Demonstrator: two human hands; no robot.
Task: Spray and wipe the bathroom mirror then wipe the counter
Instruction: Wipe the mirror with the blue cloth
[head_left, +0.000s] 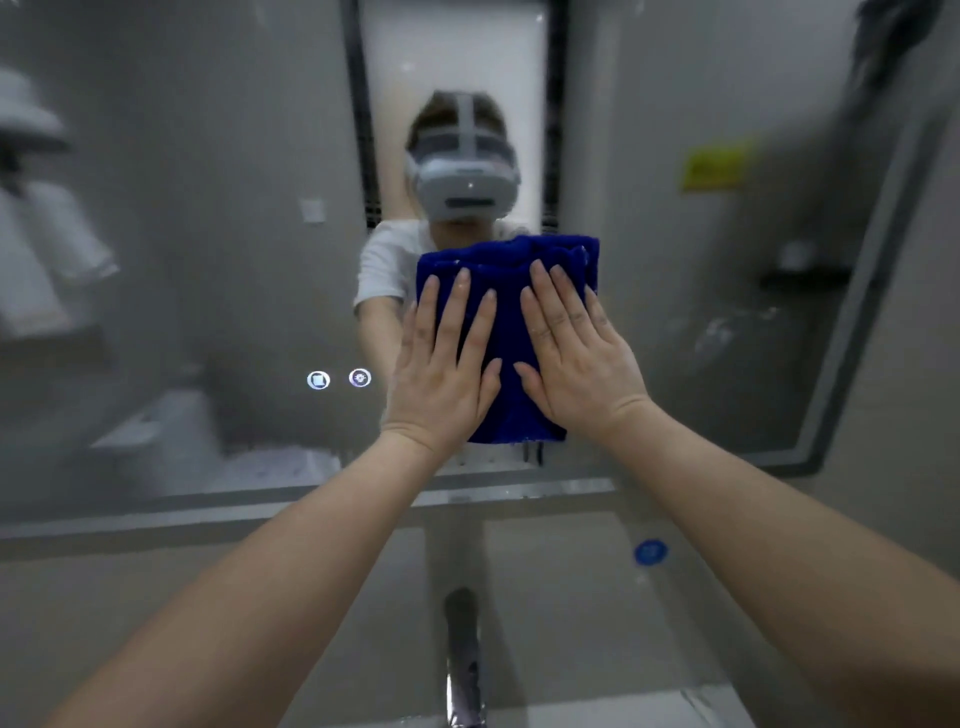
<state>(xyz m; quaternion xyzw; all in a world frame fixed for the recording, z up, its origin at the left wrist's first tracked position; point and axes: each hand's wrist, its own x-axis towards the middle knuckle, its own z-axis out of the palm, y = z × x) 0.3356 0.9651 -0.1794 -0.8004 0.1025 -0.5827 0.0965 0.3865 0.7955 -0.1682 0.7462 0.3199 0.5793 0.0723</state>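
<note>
The blue cloth (511, 410) lies flat against the mirror (208, 234), about in the middle of the glass, and both hands press on it. The left hand (441, 374) covers the left part of the cloth and the right hand (582, 358) covers the right part; between them a strip of the cloth shows. On both hands the fingers are straight and a little spread, pointing up, and they do not curl round the cloth. Above the cloth, the glass reflects the person wearing a white headset (462, 182). To the left of the cloth, two small lit round buttons (318, 380) sit on the glass. Below the cloth is the grey counter (130, 597), quite blurred, with a dark tap (461, 639) straight under the cloth and a small blue round thing (650, 552) down to the right of the cloth.
</note>
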